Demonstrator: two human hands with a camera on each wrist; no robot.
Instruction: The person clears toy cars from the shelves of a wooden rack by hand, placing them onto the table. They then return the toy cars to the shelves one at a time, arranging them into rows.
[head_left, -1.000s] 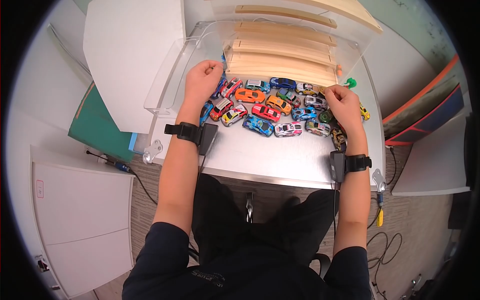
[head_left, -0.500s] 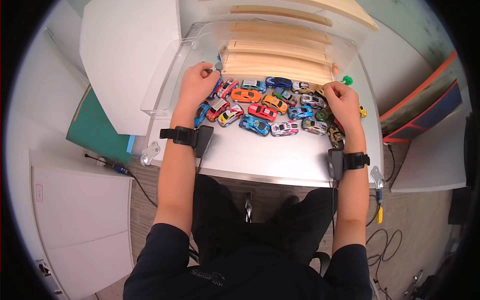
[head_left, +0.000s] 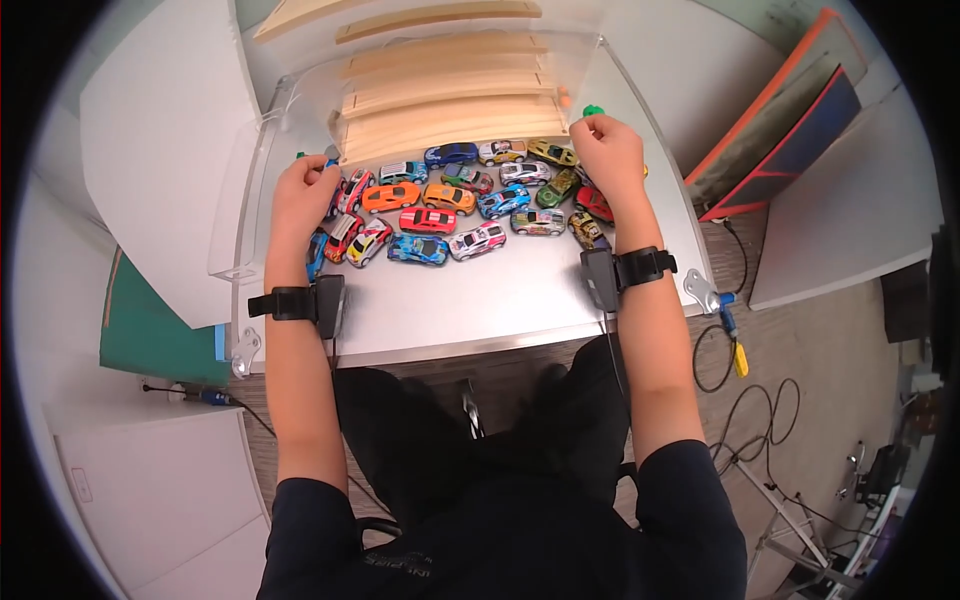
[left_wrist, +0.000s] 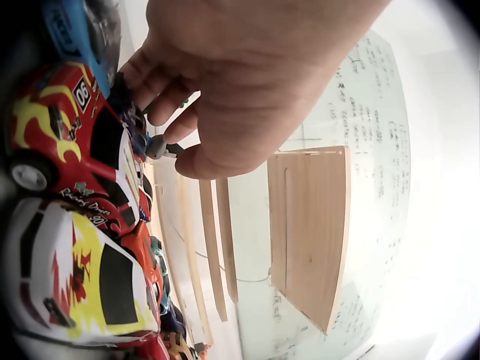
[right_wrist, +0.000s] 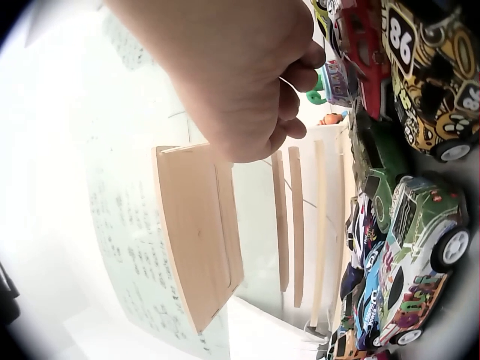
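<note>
My left hand (head_left: 303, 197) is over the left end of a group of toy cars, fingers loosely bent and nothing held. In the left wrist view its fingertips overlap a small grey thing (left_wrist: 156, 146) beyond them. A red car (left_wrist: 97, 157) and a white-and-yellow car (left_wrist: 82, 285) lie close beside it. My right hand (head_left: 612, 160) is at the right end of the group, its fingers loosely curled in and holding nothing. Near it are a red car (head_left: 593, 204), a dark green car (head_left: 557, 188) and a yellow-and-black car (right_wrist: 435, 75). An orange car (head_left: 391, 197) sits mid-group.
A wooden tiered rack (head_left: 440, 115) with clear side panels stands behind the cars. The metal-topped table (head_left: 450, 300) has a clear plastic bin (head_left: 235, 250) on its left side. A green toy (head_left: 593, 112) is behind the right hand. Boards (head_left: 780, 130) lean at the right.
The head view has turned right, so table, cars and both hands now appear further left. The hands stay at the two ends of the cars, with no car visibly taken.
</note>
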